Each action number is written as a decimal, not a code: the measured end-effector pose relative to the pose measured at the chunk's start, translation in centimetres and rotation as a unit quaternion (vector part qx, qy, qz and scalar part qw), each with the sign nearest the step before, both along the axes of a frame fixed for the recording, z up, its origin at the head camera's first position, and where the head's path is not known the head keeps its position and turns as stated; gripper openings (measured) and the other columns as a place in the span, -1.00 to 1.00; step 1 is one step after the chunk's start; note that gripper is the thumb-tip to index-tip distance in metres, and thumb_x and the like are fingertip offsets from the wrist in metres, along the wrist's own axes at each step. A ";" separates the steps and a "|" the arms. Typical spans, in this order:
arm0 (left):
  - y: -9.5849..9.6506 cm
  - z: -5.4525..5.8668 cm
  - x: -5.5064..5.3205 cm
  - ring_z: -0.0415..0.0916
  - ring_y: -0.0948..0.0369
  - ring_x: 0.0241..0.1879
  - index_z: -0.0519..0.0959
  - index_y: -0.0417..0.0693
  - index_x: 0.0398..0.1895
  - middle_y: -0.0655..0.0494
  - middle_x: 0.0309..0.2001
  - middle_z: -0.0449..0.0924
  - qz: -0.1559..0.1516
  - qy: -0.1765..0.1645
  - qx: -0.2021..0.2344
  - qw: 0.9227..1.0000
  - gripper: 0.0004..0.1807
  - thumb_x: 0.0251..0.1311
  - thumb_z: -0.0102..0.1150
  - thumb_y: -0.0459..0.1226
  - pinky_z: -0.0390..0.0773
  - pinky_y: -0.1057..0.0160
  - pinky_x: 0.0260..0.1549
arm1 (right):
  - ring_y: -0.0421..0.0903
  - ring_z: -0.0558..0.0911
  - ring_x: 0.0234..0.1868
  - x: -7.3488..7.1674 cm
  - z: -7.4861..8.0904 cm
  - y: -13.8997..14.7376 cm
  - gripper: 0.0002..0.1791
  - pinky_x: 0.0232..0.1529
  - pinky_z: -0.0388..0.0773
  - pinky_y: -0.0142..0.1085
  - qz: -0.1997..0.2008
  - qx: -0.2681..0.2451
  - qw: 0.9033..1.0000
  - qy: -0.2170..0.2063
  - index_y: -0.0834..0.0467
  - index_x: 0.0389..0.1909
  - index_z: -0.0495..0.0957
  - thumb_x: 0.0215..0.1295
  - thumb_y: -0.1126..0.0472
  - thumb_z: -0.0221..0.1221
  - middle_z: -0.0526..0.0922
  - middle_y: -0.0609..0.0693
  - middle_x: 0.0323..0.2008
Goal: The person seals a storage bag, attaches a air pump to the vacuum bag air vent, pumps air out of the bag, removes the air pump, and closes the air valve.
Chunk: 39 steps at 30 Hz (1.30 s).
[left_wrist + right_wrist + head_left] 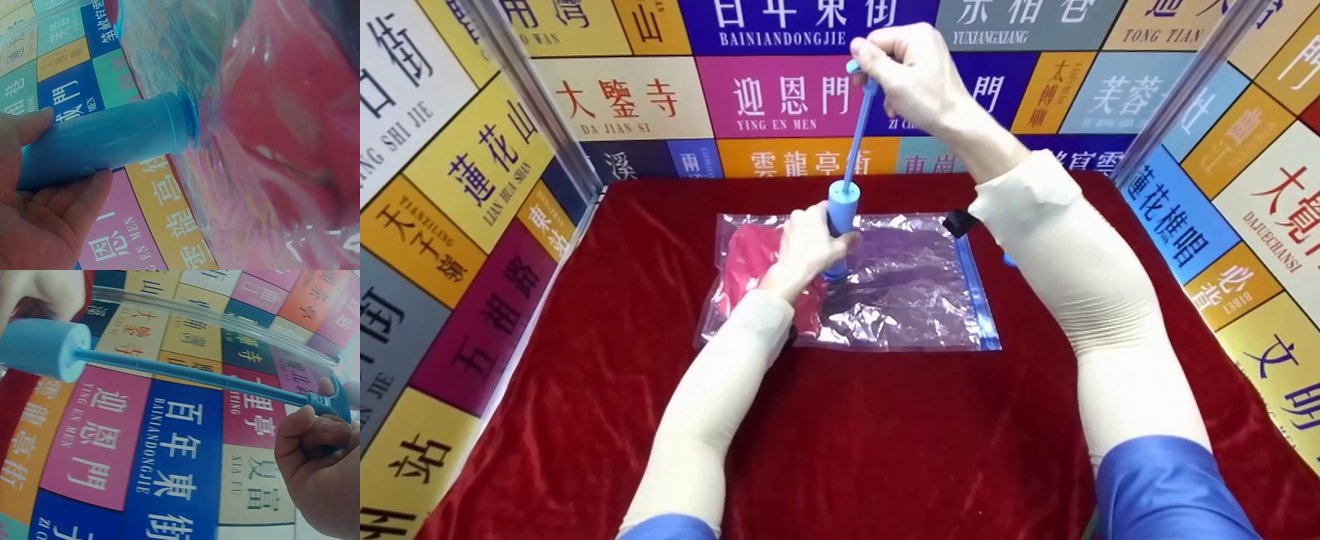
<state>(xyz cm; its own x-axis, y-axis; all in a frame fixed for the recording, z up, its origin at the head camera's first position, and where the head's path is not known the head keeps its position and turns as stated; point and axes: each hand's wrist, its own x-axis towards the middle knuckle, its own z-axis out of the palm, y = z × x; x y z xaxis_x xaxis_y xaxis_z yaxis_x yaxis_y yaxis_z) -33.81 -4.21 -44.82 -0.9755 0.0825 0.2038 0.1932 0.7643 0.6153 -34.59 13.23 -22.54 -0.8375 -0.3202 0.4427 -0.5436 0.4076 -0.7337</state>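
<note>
A blue hand pump (842, 196) stands upright on a clear plastic storage bag (900, 300), its lower end against the bag. My left hand (808, 247) grips the pump's barrel (107, 135), fingers on one side and thumb on the other. High above it, my right hand (911, 75) holds the pump's handle (332, 402) with curled fingers. The thin rod (191, 375) is drawn far out of the barrel. Inside the bag lie a red cloth (750, 262) on the left and a dark purple cloth (885, 255). A blue zip strip (981, 300) runs along the bag's right edge.
Dark red velvet (885, 435) covers the table. Panels with coloured street-name signs (780, 97) enclose the back and both sides, with metal posts (544, 97) at the corners. A small blue item (1009, 260) shows partly behind the right forearm.
</note>
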 end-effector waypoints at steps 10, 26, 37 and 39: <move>0.0 0.2 0.0 0.87 -0.09 0.01 0.72 -0.05 0.19 -0.09 0.02 0.90 0.006 -0.005 -0.004 1.000 -0.44 0.26 0.62 0.04 0.85 -0.04 0.13 | -0.19 0.31 -0.73 0.2 0.2 -0.1 -0.56 -0.64 0.25 -0.38 0.022 0.014 1.000 0.008 -0.07 -0.45 0.68 0.75 -0.05 0.13 0.40 -0.18 -0.70; 0.0 0.2 0.0 0.86 -0.08 0.03 0.72 -0.06 0.20 -0.09 0.03 0.89 0.003 -0.013 0.001 1.000 -0.44 0.26 0.64 0.02 0.84 -0.04 0.16 | -0.18 0.28 -0.54 -0.3 -0.1 -0.8 -0.50 -0.44 0.19 -0.34 -0.034 0.106 0.994 0.014 -0.14 -0.52 0.40 0.72 -0.19 0.14 0.30 -0.18 -0.58; 0.0 0.1 -0.1 0.86 -0.11 0.02 0.72 -0.10 0.19 -0.11 0.00 0.89 -0.001 -0.004 -0.007 1.000 -0.44 0.25 0.65 0.00 0.84 -0.06 0.14 | -0.18 0.32 -0.44 -1.1 -2.2 -0.9 -0.52 -0.18 0.34 -0.34 -0.019 0.172 0.985 -0.008 -0.13 -0.50 0.39 0.72 -0.16 0.09 0.37 -0.17 -0.52; 0.0 0.1 -0.1 0.86 -0.12 0.01 0.72 -0.11 0.18 -0.13 0.00 0.89 -0.003 -0.003 -0.002 1.000 -0.45 0.25 0.65 -0.02 0.84 -0.07 0.14 | -0.18 0.32 -0.43 -1.2 -2.7 -1.0 -0.52 -0.15 0.35 -0.34 -0.015 0.188 0.982 -0.014 -0.11 -0.50 0.37 0.72 -0.17 0.09 0.38 -0.16 -0.51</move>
